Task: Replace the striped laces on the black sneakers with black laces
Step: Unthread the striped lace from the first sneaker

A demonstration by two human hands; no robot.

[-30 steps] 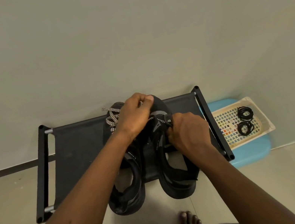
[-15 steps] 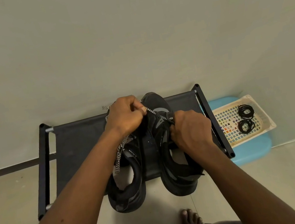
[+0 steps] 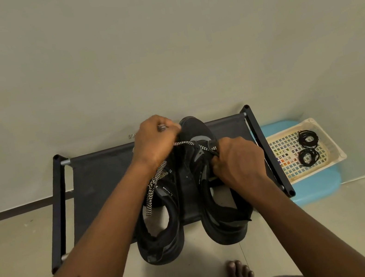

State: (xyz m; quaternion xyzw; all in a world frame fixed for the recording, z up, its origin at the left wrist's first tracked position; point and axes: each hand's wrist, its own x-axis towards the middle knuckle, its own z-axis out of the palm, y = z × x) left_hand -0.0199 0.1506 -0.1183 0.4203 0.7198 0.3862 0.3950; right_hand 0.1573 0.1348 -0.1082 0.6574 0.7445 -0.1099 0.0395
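On the left we see a low black rack [image 3: 91, 179] by the wall. Two black shoes sit on it, toes to the wall. The left sneaker [image 3: 162, 239] comes first. A loose bit of striped lace [image 3: 151, 190] hangs down over its side. The arm hides this shoe's lace holes, so we cannot tell if any lace is in them.

Above it is the left hand [image 3: 152, 141]. Its fingers are curled tight round the striped lace, and one lace tip pokes out to the left of the fist. From the fist the lace runs tight across to the right sneaker [image 3: 217, 217] and into the holes near its toe.

Next is the right hand [image 3: 239, 160]. Its curled fingers grip the right sneaker by the lace holes. We cannot tell if they pinch the lace too.

Far right, on a blue stool [image 3: 316, 185], is a pale basket [image 3: 335, 155]. Two rolled-up black laces [image 3: 307, 138] lie in it, well apart from both hands.

We think the step now is pulling the old lace out of the right sneaker. Next, the left hand needs a slow, even pull until the lace slips free — and the right hand must hold the shoe so it does not slide off the rack. After that, a black lace has to come from the basket.
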